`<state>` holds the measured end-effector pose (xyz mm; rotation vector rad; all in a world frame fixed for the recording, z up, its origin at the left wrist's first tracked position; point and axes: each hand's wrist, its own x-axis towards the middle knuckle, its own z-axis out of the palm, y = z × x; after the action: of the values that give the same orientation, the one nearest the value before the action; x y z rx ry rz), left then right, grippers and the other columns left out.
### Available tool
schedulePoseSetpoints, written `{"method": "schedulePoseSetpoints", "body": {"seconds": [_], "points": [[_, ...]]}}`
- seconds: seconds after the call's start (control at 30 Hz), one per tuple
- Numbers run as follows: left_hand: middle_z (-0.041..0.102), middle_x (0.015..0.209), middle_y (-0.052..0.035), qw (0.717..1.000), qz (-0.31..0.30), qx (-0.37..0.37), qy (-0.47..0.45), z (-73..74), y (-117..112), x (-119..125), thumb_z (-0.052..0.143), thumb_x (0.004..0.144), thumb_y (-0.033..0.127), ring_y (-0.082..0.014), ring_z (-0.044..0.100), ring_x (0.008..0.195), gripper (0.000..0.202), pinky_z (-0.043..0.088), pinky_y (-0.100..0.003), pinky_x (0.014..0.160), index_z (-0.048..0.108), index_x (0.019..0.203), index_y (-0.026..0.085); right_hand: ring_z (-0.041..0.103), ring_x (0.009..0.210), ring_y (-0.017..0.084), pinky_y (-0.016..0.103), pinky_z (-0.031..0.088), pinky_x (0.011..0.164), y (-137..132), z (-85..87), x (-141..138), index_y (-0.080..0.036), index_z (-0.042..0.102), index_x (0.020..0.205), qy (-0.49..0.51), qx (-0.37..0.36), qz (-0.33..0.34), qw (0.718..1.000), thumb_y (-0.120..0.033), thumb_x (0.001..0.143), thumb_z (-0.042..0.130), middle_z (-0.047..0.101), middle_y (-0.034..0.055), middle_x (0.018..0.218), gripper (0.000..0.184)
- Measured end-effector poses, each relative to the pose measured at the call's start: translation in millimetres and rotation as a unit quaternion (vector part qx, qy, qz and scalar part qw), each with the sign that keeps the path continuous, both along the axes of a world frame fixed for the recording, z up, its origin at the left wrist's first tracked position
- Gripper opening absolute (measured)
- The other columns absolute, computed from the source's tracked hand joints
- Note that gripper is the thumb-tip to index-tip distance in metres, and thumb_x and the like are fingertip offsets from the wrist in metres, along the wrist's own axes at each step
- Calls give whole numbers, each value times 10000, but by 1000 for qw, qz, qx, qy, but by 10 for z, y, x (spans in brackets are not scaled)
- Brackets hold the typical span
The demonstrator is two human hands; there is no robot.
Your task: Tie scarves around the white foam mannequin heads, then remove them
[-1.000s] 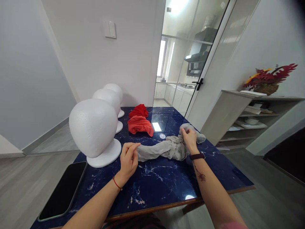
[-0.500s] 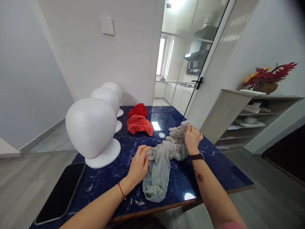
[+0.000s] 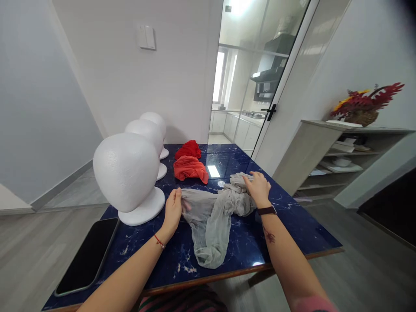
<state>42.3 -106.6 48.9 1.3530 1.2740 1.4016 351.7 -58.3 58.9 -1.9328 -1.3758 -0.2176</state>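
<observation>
A thin grey scarf (image 3: pixel 212 216) lies crumpled on the dark blue marble table (image 3: pixel 286 225), one end trailing toward the near edge. My left hand (image 3: pixel 173 209) pinches the scarf's left edge, fingers closed on the cloth. My right hand (image 3: pixel 259 187) rests on the bunched right part of the scarf, fingers curled into the fabric. Just left of my left hand stands a large white foam head form (image 3: pixel 127 173) on its round base.
Two more white foam heads (image 3: pixel 147 132) stand behind the first. An orange-red cloth (image 3: pixel 190 168) and a red cloth (image 3: pixel 188 149) lie at the table's far middle. A black phone (image 3: pixel 87 255) lies at the near left corner. A shelf unit (image 3: pixel 344 151) stands right of the table.
My left hand moved left, drawing the scarf's edge out wider. My right hand shifted slightly down onto the bunched cloth. The scarf's trailing end stays near the front edge.
</observation>
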Motion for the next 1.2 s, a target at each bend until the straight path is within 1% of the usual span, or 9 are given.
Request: {"method": "schedulePoseSetpoints", "body": {"seconds": [0.1,0.2,0.37,0.5,0.7,0.8,0.97,1.1,1.2], "points": [[470,524,52,1000,24,7,-3,9,4,-33,316,882,573,-115,404,430,408,330,-231,437,455,737,218,576,1010,243,378,415,888,-26,46,-148,-148,568,1153,8,79,108,991,-454,862,457,603,141,1141,437],[593,798,2,979,-76,57,179,1,-130,33,451,829,567,-153,556,655,399,452,-275,615,541,1023,230,578,1011,238,381,417,908,-34,-33,-322,-182,610,1099,-25,8,244,969,-455,855,491,633,110,1083,385],[467,1315,-115,821,-263,181,472,-78,-386,264,633,713,507,-326,434,1184,570,358,-489,979,548,1220,261,423,1228,337,540,348,960,1,-159,-335,-247,632,1119,-37,-81,161,983,-505,835,518,498,126,1313,400],[585,1100,-87,821,-278,171,468,-144,-234,217,388,782,74,-207,521,1020,393,415,-344,906,625,1066,208,479,1184,261,424,375,997,34,21,-46,-167,603,1143,27,39,165,985,-533,870,429,548,150,1232,488],[604,761,-18,955,-135,69,254,-91,96,-34,327,724,82,-149,539,701,324,427,-264,690,613,841,177,301,1312,391,584,332,983,-415,-19,-267,-224,361,1391,-106,-105,173,974,-589,716,623,378,161,1413,810],[575,664,7,984,-96,45,145,53,41,-71,363,734,176,-140,508,620,239,390,-233,584,600,758,169,300,1302,420,583,398,905,-755,-198,-532,-273,314,1415,-180,-178,162,954,-490,773,608,276,144,1479,738],[581,620,19,976,73,136,151,334,-444,-368,389,708,176,-139,511,600,237,377,-233,561,625,711,183,578,1002,235,357,476,843,-1076,-227,-177,-183,422,1356,-201,-207,242,927,-98,830,403,571,150,1193,534],[580,621,19,901,332,259,103,471,-900,-834,424,636,134,-133,500,580,231,375,-246,563,638,714,174,630,836,169,278,480,793,-1061,-10,576,-186,665,943,-118,-202,332,914,-72,790,353,670,63,909,366],[603,687,4,907,339,220,118,565,-1120,-1031,425,668,129,-141,518,617,243,404,-263,597,642,767,172,636,741,170,286,492,733,-985,177,783,-182,663,811,-57,-170,289,940,-141,811,358,675,52,804,308]]}}
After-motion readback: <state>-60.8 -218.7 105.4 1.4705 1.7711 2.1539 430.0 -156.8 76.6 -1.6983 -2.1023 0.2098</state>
